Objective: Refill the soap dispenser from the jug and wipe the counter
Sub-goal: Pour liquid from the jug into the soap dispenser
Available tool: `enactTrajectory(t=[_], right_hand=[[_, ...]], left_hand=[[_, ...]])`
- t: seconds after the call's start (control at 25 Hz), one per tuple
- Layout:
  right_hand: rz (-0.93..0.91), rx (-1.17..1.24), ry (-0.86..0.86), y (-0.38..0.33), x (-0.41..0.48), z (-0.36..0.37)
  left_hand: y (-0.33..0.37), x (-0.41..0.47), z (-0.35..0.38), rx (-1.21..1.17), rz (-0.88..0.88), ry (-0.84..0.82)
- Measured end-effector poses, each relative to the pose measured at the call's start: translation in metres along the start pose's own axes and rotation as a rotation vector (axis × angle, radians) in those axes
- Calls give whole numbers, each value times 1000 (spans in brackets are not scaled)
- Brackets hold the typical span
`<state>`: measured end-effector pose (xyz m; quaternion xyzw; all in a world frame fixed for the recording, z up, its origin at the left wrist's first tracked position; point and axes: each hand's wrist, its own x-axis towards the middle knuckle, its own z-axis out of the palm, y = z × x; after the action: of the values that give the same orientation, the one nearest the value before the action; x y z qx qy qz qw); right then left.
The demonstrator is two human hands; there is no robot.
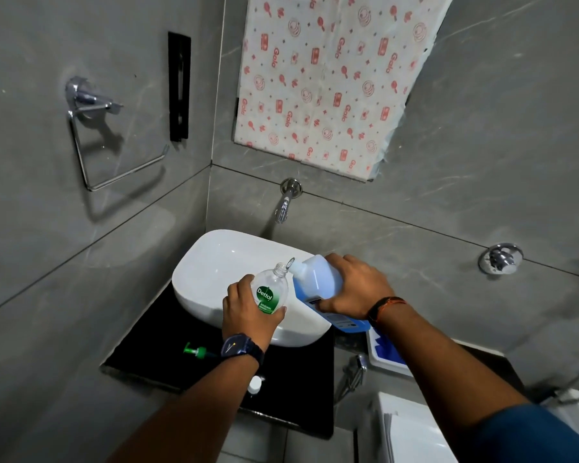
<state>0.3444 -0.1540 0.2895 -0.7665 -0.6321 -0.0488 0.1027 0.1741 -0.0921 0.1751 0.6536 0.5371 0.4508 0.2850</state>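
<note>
The left hand (248,309) wraps the clear Dettol dispenser bottle (270,292) over the white basin (214,262); the right hand (355,289) clasps the tilted blue jug (318,282) — spout at the bottle's open neck. The green pump (196,351) and a white cap (254,385) lie on the black counter (154,349).

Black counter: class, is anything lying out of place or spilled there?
No spill shows. The green pump head and a small white cap lie loose on the black counter, off their containers, which are held over the white basin.
</note>
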Motion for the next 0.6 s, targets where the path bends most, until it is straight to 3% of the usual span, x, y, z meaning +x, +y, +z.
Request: enactTrajectory(t=[0.6], right_hand=[[-49,-125,-135,-3,-6,25]], left_hand=[[-30,-19,10,30,-13,3]])
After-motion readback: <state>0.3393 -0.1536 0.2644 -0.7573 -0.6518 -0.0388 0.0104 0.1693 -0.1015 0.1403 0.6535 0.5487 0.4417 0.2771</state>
